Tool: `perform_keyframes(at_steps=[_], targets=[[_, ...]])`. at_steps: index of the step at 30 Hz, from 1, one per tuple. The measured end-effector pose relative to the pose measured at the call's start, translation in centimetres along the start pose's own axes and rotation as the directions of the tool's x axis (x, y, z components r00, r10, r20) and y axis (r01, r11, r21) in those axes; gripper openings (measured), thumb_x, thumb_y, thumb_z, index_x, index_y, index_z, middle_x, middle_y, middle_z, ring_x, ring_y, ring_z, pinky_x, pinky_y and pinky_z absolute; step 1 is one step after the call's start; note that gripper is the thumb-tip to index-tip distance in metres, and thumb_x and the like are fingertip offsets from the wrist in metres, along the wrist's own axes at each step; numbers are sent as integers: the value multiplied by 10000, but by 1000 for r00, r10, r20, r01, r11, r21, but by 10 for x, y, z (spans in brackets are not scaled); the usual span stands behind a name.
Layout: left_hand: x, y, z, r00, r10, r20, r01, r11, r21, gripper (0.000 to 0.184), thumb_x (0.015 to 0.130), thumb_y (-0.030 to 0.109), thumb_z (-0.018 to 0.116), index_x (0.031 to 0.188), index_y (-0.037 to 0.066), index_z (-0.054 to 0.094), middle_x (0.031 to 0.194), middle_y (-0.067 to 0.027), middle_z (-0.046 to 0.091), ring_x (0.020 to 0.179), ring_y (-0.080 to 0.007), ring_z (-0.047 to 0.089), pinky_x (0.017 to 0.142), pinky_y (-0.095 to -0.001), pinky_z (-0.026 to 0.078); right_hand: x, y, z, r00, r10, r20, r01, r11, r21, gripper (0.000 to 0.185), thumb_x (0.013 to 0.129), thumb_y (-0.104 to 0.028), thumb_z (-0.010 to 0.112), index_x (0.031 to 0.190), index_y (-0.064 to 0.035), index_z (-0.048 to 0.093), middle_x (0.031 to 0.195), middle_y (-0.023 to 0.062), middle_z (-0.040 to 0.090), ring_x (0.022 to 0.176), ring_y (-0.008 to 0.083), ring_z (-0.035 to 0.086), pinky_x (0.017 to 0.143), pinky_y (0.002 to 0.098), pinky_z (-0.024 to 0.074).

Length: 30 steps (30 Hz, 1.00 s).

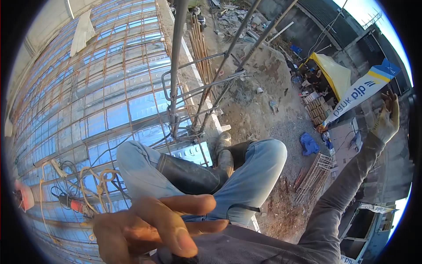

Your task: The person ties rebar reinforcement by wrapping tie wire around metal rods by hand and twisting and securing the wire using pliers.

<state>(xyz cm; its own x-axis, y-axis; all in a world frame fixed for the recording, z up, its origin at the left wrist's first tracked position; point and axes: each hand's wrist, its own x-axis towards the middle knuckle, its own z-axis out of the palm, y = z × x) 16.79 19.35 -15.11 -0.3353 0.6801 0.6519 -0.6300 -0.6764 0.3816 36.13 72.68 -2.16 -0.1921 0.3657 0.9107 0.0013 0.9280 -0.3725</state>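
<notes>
Beside the rebar mesh, we sit with knees bent and boots crossed. Our left hand is spread in front of the body, nothing visible in it; our right hand is raised at arm's length, fingers loosely apart, apparently unloaded. The red tool lies on the mesh, to the left of the left hand, near the looped rope. For stable work, we judge it best to seat both boots firmly before shifting weight, and to route rope clear of the tool.

We count: hands, two; boots, two; red tool, one; thick upright bars, three; yellow canopy, one. Mesh bars are too many to count.
</notes>
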Motion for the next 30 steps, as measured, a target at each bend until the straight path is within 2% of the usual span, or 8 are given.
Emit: perform_keyframes(at_steps=[5,7,9,14,17,19,20,30], targets=[[-17,23,-76,808,423,-411,-177,838,516,253,900,-74,541,1115,34,620,1484,-231,467,1544,-412,153,1222,-687,181,-29,52,123,705,138,696,-91,990,-104,357,885,25,627,1238,52,675,1055,79,748,928,103,668,861,249,533],[-15,34,-130,773,441,-456,-65,770,634,247,956,41,514,1182,1,605,1485,-240,478,1512,-397,273,1235,-609,231,-94,62,189,558,209,803,-383,923,26,336,784,41,634,1104,26,736,942,70,747,870,102,668,802,268,547],[0,37,-183,722,414,-554,134,703,699,304,966,76,522,1242,-10,616,1402,-244,568,1406,-370,464,1203,-559,336,-143,44,245,402,151,903,-168,982,-89,277,775,-8,660,1031,-38,763,870,155,739,815,241,712,767,352,551],[40,27,-292,615,135,-777,474,724,501,276,991,116,585,1233,-3,644,1236,-195,684,1158,-313,669,976,-417,559,-227,31,342,374,-95,923,-226,956,190,234,792,-5,641,980,-51,773,902,164,748,862,283,728,780,384,556],[63,0,-305,460,-107,-882,787,509,348,271,979,110,633,1221,-11,643,1200,-186,697,1101,-292,694,905,-391,583,-251,44,371,413,-94,906,-379,886,265,228,766,10,624,919,-57,780,852,150,744,834,261,727,763,366,553],[70,-13,-313,387,-281,-878,922,155,356,283,969,97,654,1223,-27,638,1176,-193,705,1069,-280,705,876,-389,596,-264,53,386,329,-127,936,-490,824,284,253,735,32,598,886,-57,780,813,127,740,802,227,719,748,342,548],[68,-17,-319,492,-356,-795,864,316,393,220,982,96,672,1170,-5,723,947,-75,747,796,-118,687,692,-245,555,-273,57,396,356,-111,928,-551,777,304,287,706,53,579,880,-56,780,801,107,740,787,202,709,742,327,545],[88,-19,-354,495,-623,-606,861,255,440,394,821,153,846,1116,-58,689,955,-162,745,843,-210,736,711,-292,614,-260,48,398,332,-203,921,-536,763,361,264,703,62,580,887,-23,749,808,78,715,771,179,660,738,327,525]])
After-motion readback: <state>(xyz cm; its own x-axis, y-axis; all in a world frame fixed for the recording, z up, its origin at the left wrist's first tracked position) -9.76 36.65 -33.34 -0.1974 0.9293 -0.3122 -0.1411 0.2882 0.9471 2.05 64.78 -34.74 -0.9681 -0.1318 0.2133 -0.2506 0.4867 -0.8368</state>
